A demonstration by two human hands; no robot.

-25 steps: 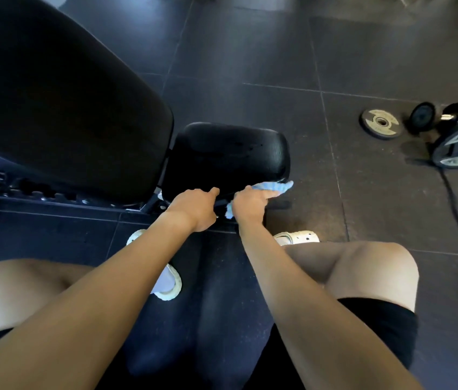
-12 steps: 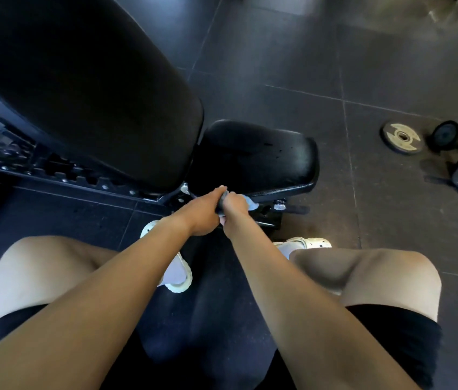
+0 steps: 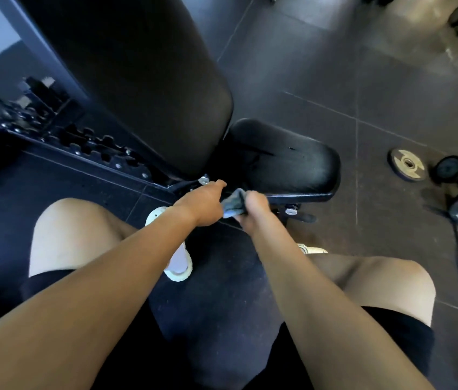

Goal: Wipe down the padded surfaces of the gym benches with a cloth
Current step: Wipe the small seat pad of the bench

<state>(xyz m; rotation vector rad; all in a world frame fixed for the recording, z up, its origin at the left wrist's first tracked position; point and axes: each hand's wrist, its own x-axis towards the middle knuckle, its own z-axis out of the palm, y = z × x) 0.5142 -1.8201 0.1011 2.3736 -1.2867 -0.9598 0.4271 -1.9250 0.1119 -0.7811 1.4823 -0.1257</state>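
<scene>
Your right hand [image 3: 253, 212] curls round the bunched cloth [image 3: 233, 205] just below the near edge of the seat pad [image 3: 284, 161], while your left hand [image 3: 205, 204] meets its other end, grip hidden, probably to refold a clean face for wiping.

Cloth [image 3: 233, 203] further left along seat pad [image 3: 292, 164]
</scene>
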